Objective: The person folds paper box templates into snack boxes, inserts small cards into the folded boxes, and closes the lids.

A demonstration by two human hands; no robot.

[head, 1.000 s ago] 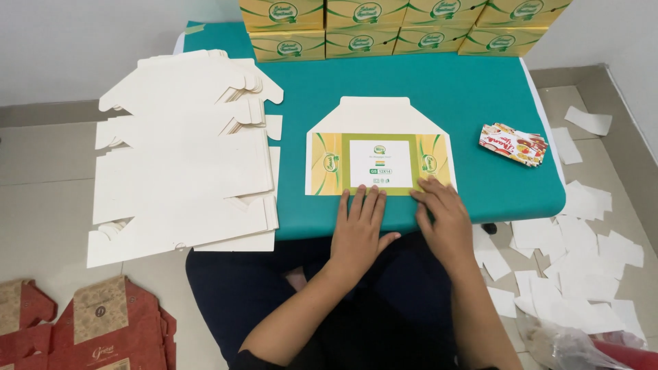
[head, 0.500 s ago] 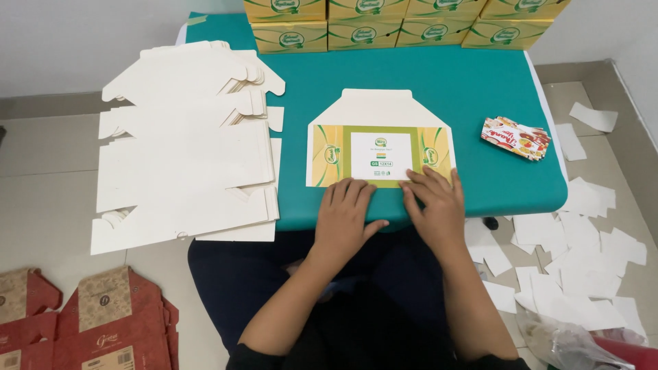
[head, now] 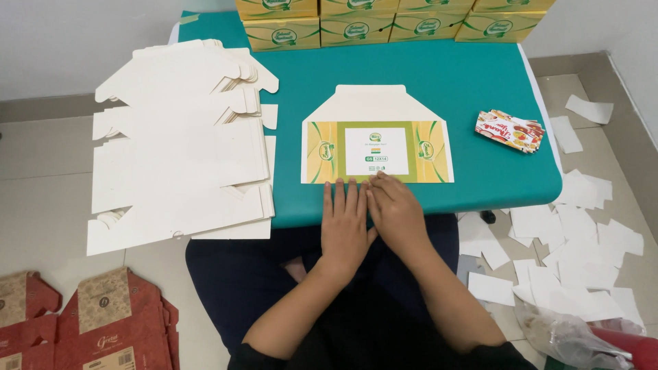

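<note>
A flat, partly folded carton blank [head: 377,137], yellow and green with a white panel and a white top flap, lies on the teal table [head: 439,82]. My left hand [head: 346,223] rests flat, fingers together, at the table's near edge, fingertips touching the blank's lower edge. My right hand [head: 394,209] lies beside it, touching it, fingertips pressing on the blank's bottom edge near the middle. Neither hand holds anything.
A tall stack of white unfolded carton blanks [head: 178,137] overhangs the table's left side. Finished yellow boxes [head: 384,24] line the far edge. A small red printed packet [head: 510,130] lies at right. White paper scraps [head: 576,233] litter the floor at right; red flat cartons [head: 89,322] lie bottom left.
Both hands slid left and together along the blank's lower edge; the right hand came from the lower right corner to the middle, beside the left.
</note>
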